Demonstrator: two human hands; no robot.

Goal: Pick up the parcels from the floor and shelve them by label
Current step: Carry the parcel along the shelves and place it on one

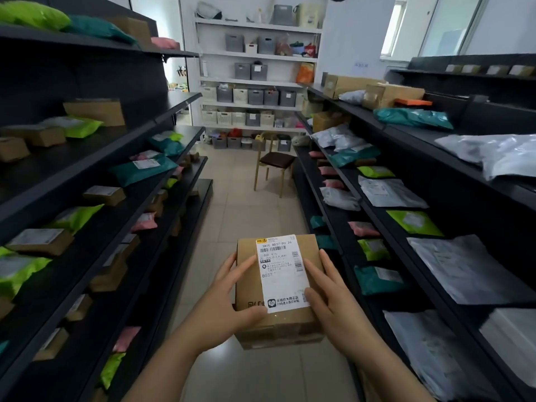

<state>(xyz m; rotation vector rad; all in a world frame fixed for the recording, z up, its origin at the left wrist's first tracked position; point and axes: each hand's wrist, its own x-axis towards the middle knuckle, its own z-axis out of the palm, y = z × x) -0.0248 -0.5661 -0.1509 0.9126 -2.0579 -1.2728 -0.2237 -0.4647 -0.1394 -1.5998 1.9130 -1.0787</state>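
I hold a brown cardboard parcel (310,317) in front of me over the aisle floor, its white shipping label (282,274) facing up and reading B037. My left hand (229,303) grips the box's left side with the thumb on top. On the right side, my right hand (330,297) clasps it, fingers resting on the label's edge. Dark shelves run along both sides: the left shelving (95,181) and the right shelving (406,216), both stocked with parcels.
Green, teal, pink and grey mailer bags and small cartons lie on both racks. A wooden chair (274,166) stands in the aisle ahead. White shelving (255,82) with grey and cream bins fills the far wall. Tiled floor (246,204) runs between the racks.
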